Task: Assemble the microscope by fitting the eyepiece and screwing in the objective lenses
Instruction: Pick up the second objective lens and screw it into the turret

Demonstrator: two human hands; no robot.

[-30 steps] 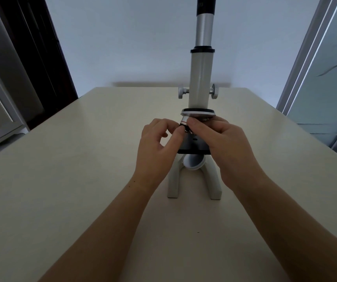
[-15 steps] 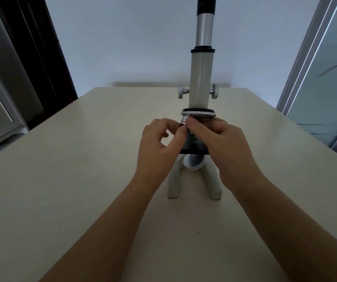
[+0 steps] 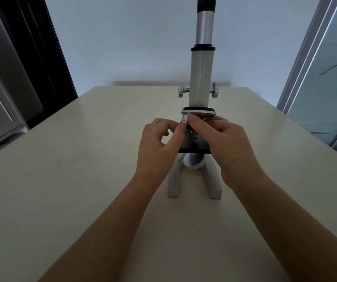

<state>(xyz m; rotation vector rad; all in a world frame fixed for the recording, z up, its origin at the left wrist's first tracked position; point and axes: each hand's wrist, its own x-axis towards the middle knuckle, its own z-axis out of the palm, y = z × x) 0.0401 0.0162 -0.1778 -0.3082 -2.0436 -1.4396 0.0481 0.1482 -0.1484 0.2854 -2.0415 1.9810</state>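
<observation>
A white microscope [image 3: 201, 78] stands upright in the middle of the table, its black eyepiece [image 3: 205, 4] seated on top of the silver tube. Under the black nosepiece [image 3: 199, 110] sits a small silver objective lens [image 3: 184, 119] with a red ring. My left hand [image 3: 159, 147] pinches the lens from the left with thumb and forefinger. My right hand [image 3: 224, 143] grips it from the right, fingers curled under the nosepiece and above the black stage [image 3: 194, 146]. Most of the lens is hidden by my fingertips.
The cream table [image 3: 82, 180] reaches a pale wall behind. Focus knobs [image 3: 181, 92] stick out on both sides of the tube. A round mirror [image 3: 193, 160] sits between the base legs. A dark doorway is at left, a glass door [image 3: 326, 78] at right.
Both hands stay on the lens under the nosepiece. My fingertips have shifted slightly around it; the microscope has not moved.
</observation>
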